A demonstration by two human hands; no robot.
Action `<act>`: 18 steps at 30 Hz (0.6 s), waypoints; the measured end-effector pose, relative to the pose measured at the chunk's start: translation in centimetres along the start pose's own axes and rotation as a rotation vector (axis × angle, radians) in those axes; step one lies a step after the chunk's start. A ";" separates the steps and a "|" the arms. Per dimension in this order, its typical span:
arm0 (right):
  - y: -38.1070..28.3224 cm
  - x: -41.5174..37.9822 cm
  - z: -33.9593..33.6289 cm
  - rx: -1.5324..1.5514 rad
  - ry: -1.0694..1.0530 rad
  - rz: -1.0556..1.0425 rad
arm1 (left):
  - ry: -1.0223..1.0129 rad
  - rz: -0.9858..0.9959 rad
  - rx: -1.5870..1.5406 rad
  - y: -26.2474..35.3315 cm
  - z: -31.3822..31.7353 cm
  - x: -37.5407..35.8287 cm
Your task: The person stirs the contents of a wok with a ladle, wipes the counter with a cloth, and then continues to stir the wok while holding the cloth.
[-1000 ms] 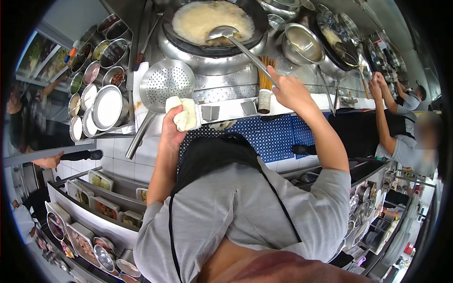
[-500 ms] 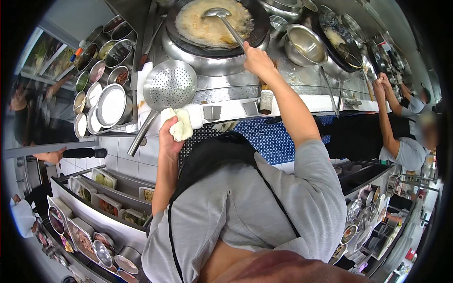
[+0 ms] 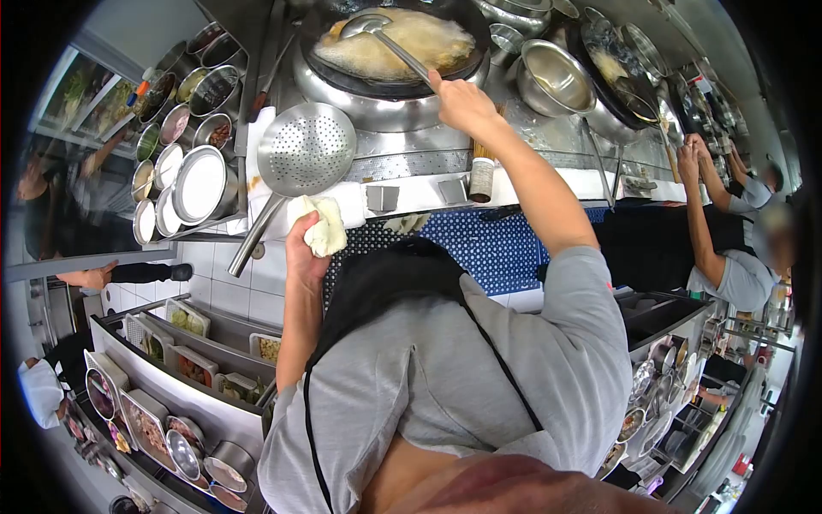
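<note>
- Right hand [image 3: 462, 103]: closed round the handle end of the ladle [image 3: 399, 50], arm stretched out over the stove front.
- Ladle: its head is inside the wok [image 3: 394, 89], toward the left side, at the pale foamy liquid [image 3: 432, 38]. Can't tell from here how deep it dips, or what's in it.
- Handling, my read: long stiff metal, probably light when bare, nose-heavy once full. Handle looks smooth, so likely slippery with grease.
- Best hold: far end of the handle, right where the hand is. Nearer the head is likely too hot, and fingers get close to the foam.
- Left hand [image 3: 301, 247]: fingers wrapped round a wadded pale cloth [image 3: 324, 227], short of the counter edge, well apart from the wok.
- Cloth: should be soft, light, nothing to break. Bunch it anywhere; a thick fold probably shields better. Can't tell if it's damp.
- Skimmer [image 3: 306, 150]: lies beyond the left hand, handle out over the counter edge. Likely rigid and unbalanced; take it by the handle.
- Brush [image 3: 482, 176]: upright-looking at the counter edge, near the right forearm, no hand on it.
</note>
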State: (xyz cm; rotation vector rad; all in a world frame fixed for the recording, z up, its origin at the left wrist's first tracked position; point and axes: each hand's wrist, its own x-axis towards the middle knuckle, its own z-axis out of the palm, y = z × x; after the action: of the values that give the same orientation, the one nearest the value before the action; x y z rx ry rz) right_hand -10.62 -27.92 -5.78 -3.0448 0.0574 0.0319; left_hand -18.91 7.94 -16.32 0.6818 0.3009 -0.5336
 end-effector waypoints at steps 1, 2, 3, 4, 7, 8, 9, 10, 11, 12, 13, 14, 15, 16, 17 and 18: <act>0.0 -1.2 -0.7 -0.034 -0.012 -0.016 | 0.006 0.004 0.004 -0.1 0.0 0.1; 0.3 -2.0 -1.1 -0.069 -0.023 -0.034 | -0.008 -0.010 0.012 -0.1 0.2 0.2; 0.8 -2.6 -1.0 -0.098 -0.033 -0.025 | -0.019 -0.023 0.017 -0.2 0.5 0.3; 1.4 -3.1 -1.0 -0.127 -0.042 -0.018 | -0.031 -0.034 0.022 -0.2 0.7 0.4; 3.1 -4.7 -1.2 -0.215 -0.060 -0.020 | -0.022 -0.042 0.061 -0.7 1.1 1.1; 3.6 -5.2 -1.4 -0.245 -0.064 -0.022 | -0.033 -0.049 0.067 -0.8 1.1 1.4; 4.0 -5.9 -1.7 -0.260 -0.067 -0.008 | -0.045 -0.058 0.074 -1.0 0.9 1.6; 4.4 -6.5 -2.1 -0.276 -0.068 0.007 | -0.058 -0.066 0.081 -1.1 0.8 1.9; 4.8 -7.0 -2.6 -0.293 -0.068 0.022 | -0.072 -0.074 0.088 -1.2 0.8 2.1; 5.1 -7.8 -2.9 -0.305 -0.067 0.031 | -0.075 -0.082 0.090 -1.3 0.8 2.1; 5.6 -8.4 -3.3 -0.318 -0.064 0.040 | -0.081 -0.088 0.092 -1.3 0.9 2.2; 5.9 -9.1 -3.7 -0.330 -0.061 0.051 | -0.086 -0.095 0.095 -1.3 1.1 2.2; 6.3 -9.7 -4.1 -0.351 -0.045 0.042 | -0.076 -0.098 0.096 -1.3 1.2 2.2; 6.7 -10.5 -4.6 -0.372 -0.030 0.035 | -0.067 -0.102 0.098 -1.3 1.3 2.2; 7.0 -11.2 -5.1 -0.394 -0.014 0.030 | -0.060 -0.108 0.101 -1.4 1.4 2.3; 7.0 -12.0 -5.9 -0.402 -0.013 0.051 | -0.061 -0.115 0.103 -1.4 1.6 2.4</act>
State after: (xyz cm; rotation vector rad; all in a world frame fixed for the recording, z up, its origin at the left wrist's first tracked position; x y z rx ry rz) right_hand -22.75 -35.03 -0.31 -3.4438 0.1438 0.0747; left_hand -17.56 5.15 -16.89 0.7498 0.2575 -0.6826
